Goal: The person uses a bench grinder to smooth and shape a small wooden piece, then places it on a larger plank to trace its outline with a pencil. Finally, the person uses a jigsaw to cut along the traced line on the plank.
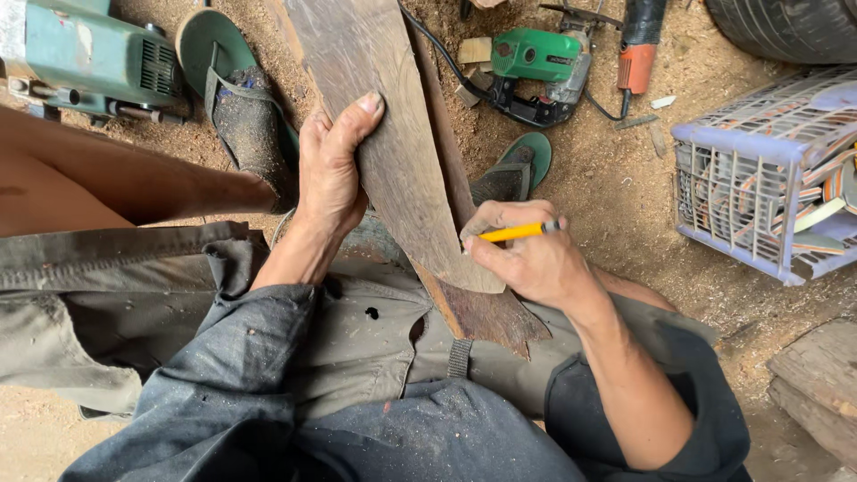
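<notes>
Resting across our lap, the curved wooden board (393,152) lies over a darker plank (486,317). Our left hand (332,170) clamps the board's left edge, thumb on top. Our right hand (527,259) pinches a yellow pencil (516,232), tip touching the board's lower right edge. Nearby: lavender crate (768,178), green power tool (536,67).

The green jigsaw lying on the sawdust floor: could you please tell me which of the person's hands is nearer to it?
Right. The right hand, holding a yellow pencil, sits just below the green jigsaw; the left hand grips the wooden plank further left.
</notes>
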